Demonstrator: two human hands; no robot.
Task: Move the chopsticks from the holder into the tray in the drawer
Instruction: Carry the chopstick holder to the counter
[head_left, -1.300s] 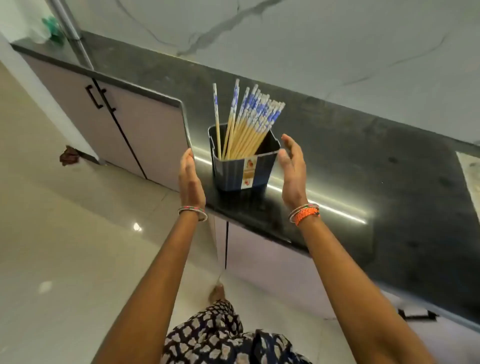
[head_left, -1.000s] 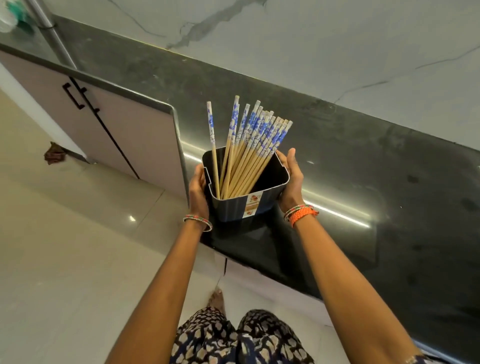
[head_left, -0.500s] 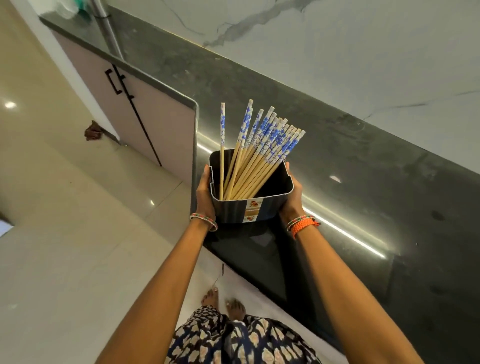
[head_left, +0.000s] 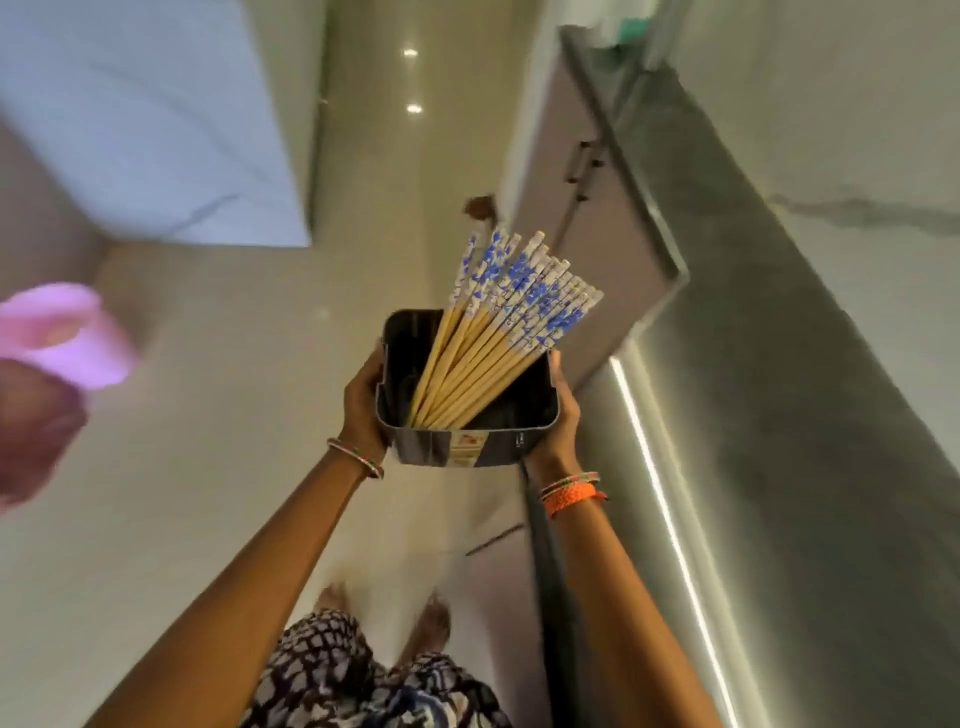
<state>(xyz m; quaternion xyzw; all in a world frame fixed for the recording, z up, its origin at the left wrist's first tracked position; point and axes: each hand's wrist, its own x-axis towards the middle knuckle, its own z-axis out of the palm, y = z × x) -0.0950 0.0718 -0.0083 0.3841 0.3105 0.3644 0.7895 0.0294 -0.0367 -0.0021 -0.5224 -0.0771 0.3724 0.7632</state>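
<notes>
A dark square holder (head_left: 457, 449) is in the air over the floor, off the counter. My left hand (head_left: 363, 400) grips its left side and my right hand (head_left: 563, 415) grips its right side. Several wooden chopsticks with blue-and-white patterned tops (head_left: 498, 332) stand in it, leaning toward the upper right. No drawer or tray is in view.
The dark stone counter (head_left: 779, 364) runs along the right, with cabinet doors and black handles (head_left: 582, 171) below it. Pale tiled floor (head_left: 234, 389) spreads to the left. A blurred pink object (head_left: 62, 338) sits at the left edge. A small brown thing (head_left: 480, 207) lies on the floor.
Both hands closed on the holder and lifted it off the counter. I have turned left, so the holder now hangs over the floor and the chopsticks have bunched to the right.
</notes>
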